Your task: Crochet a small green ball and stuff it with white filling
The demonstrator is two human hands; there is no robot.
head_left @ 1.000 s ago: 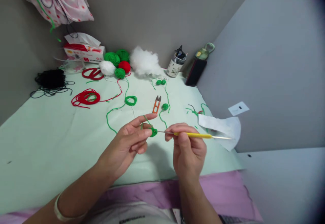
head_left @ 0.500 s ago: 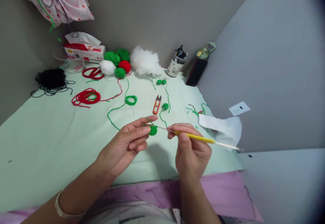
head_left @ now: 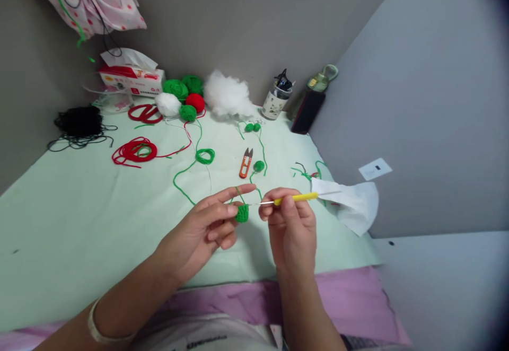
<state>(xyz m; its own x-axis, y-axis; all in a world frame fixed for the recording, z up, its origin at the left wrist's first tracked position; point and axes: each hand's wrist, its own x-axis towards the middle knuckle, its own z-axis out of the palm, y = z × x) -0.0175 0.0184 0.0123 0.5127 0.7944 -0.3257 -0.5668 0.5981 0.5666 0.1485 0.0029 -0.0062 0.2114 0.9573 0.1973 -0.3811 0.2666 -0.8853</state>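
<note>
Two grips: left hand [head_left: 199,234] pinches crochet piece [head_left: 242,213], right hand [head_left: 292,229] holds hook [head_left: 296,198] (snips [head_left: 245,163], green yarn [head_left: 204,156] lie beyond).

Three green yarn balls [head_left: 175,88], one red yarn ball [head_left: 195,102] and one white yarn ball [head_left: 167,105] cluster at eleven o'clock. Four small green crocheted rounds [head_left: 259,166], one orange thread snips [head_left: 246,163] at twelve o'clock, one yellow-handled crochet hook [head_left: 296,198].

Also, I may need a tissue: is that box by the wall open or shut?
Open: a white tissue sticks up out of the top of the box.
</note>
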